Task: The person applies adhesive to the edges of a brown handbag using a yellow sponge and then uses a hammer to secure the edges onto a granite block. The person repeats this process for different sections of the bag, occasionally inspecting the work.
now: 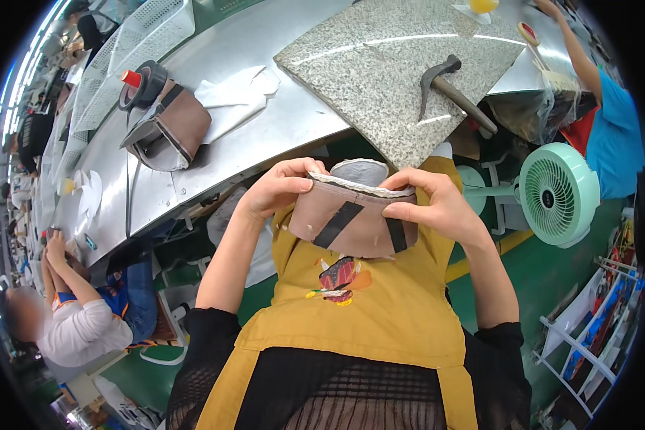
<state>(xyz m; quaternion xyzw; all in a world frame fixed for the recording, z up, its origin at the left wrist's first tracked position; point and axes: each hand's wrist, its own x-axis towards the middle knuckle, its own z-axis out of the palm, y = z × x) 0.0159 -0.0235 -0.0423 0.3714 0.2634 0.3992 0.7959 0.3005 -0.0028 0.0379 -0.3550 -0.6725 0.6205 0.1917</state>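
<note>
Between my hands, over my yellow apron, is a brown bag piece with black strips on its side and a pale raw edge along its top. My left hand pinches that edge at its left end, thumb outside. At the right end my right hand grips the rim, with the thumb on the outer side and the fingers over the edge. A grey lining shows inside the opening. The piece's underside is hidden.
A granite slab bears a hammer. On the metal table lie a similar brown bag piece, a black tape roll and white sheets. A green fan stands at right; co-workers sit at both sides.
</note>
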